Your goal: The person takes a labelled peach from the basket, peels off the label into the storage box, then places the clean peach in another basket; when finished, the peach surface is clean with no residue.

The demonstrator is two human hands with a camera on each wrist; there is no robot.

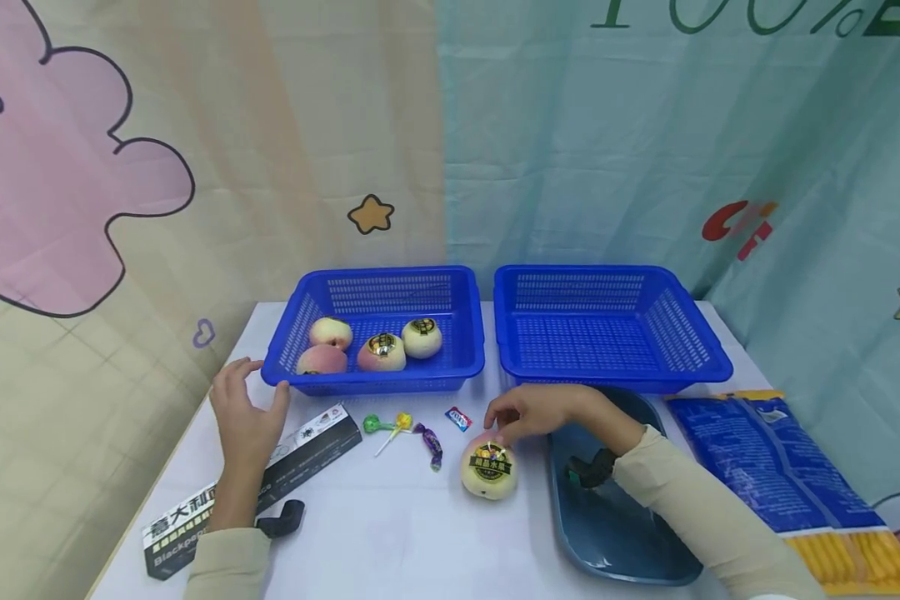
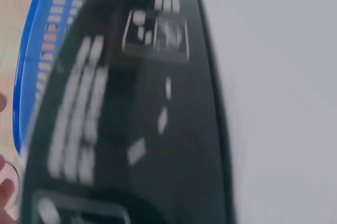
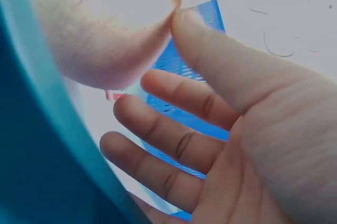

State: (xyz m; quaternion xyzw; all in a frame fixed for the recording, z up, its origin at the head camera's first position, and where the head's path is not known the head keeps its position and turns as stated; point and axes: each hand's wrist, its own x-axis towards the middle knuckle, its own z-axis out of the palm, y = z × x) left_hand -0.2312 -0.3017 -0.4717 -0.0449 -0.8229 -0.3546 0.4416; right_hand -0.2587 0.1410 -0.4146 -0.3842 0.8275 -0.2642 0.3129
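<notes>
My right hand (image 1: 536,410) is at the upper edge of a peach (image 1: 489,468) with a black-and-gold sticker. In the right wrist view the thumb lies close against the peach (image 3: 105,34) and the other fingers are loosely extended; whether they touch it I cannot tell. By the left corner of the left blue basket (image 1: 390,387), my left hand (image 1: 249,417) is spread, its thumb and fingertips near the rim. Several peaches (image 1: 381,353) lie in that basket. A long black box (image 1: 311,450) is partly hidden under the left forearm and fills much of the left wrist view.
Another blue basket (image 1: 577,342) stands at the back right. Lollipops (image 1: 397,423), a purple-wrapped candy (image 1: 430,447) and a small packet (image 1: 458,418) lie mid-table. A black pipe (image 1: 283,518) is at left; a dark tray (image 1: 607,550) holds another black object (image 1: 594,469). A blue-yellow bag (image 1: 772,458) lies right.
</notes>
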